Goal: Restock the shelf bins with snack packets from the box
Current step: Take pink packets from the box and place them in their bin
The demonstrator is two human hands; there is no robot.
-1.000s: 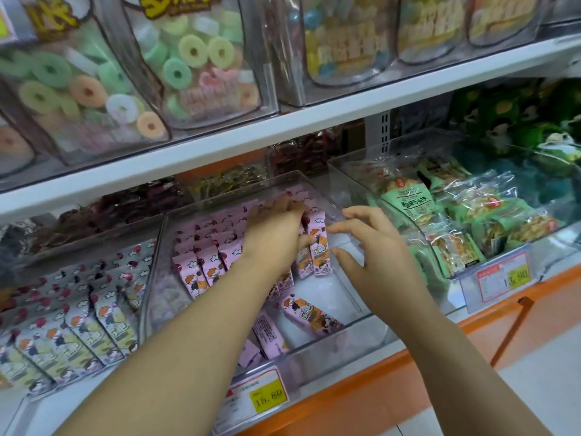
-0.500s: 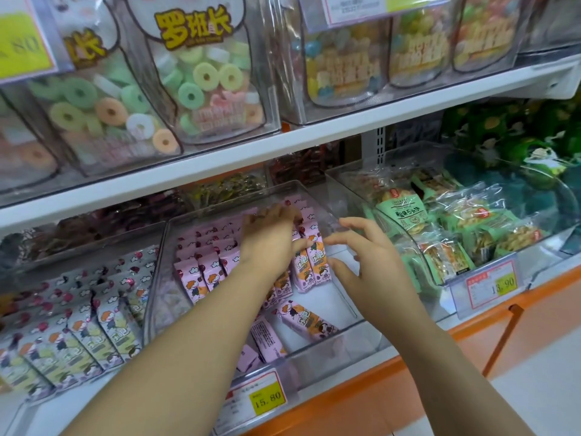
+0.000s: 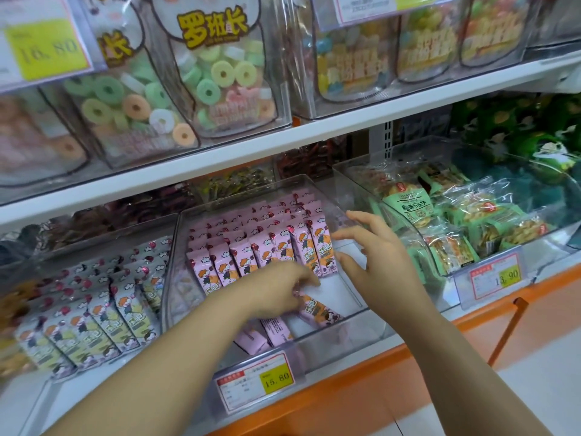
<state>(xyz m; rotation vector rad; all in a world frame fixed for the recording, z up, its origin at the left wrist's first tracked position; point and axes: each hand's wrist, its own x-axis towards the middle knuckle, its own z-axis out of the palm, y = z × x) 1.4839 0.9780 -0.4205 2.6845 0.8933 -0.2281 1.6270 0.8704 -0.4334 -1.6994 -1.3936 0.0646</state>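
A clear shelf bin (image 3: 345,338) on the lower shelf holds pink snack packets (image 3: 261,247) standing upright in rows at its back. A loose pink packet (image 3: 319,309) lies flat on the bin floor, and two more loose ones (image 3: 276,330) lie against the front wall. My left hand (image 3: 276,287) reaches down into the bin, its fingers curled over the upper end of the loose pink packet; the hand is blurred. At the right end of the front row, my right hand (image 3: 374,256) is open with spread fingers. No box is in view.
A bin of grey-white packets (image 3: 94,309) stands to the left and a bin of green packets (image 3: 456,221) to the right. A price tag (image 3: 256,380) hangs on the front. The white upper shelf (image 3: 314,133) carries bags of ring candy (image 3: 220,77).
My left hand has come off the upright row and dropped forward onto the loose pink packet. My right hand stays at the row's right end. The camera view has tilted up a little.
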